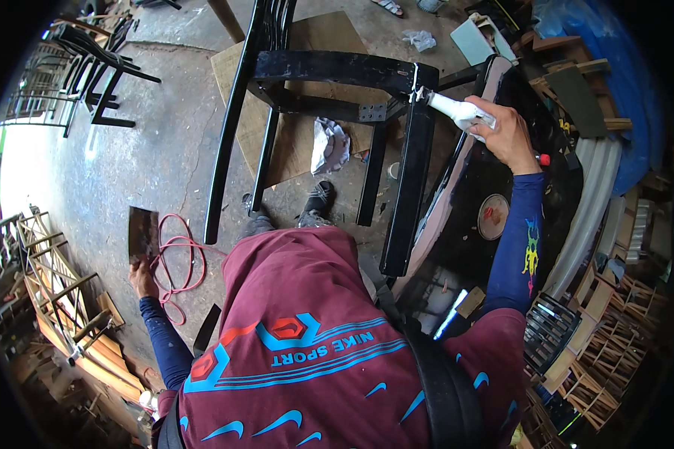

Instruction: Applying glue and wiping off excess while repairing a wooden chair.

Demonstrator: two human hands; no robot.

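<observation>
A black wooden chair frame [329,67] lies tipped over in front of me, its legs pointing toward me. My right hand [511,138] is closed round a white squeeze bottle [457,111]. The bottle's nozzle is at the right corner of the frame, where a thin white line [415,78] crosses the black rail. A small metal plate [372,112] with holes sits on the lower rail. Low on the left, away from the chair, my left hand [142,280] grips the end of a dark brown rectangular sheet [143,232]; its material is unclear.
At right stands a black-topped surface [532,202] with a pinkish edge and a round tin [493,217] on it. Beneath the chair are a brown board [299,142] and crumpled white paper [329,146]. A pink cord [202,262] coils at left. Black chairs [101,75] stand farther left.
</observation>
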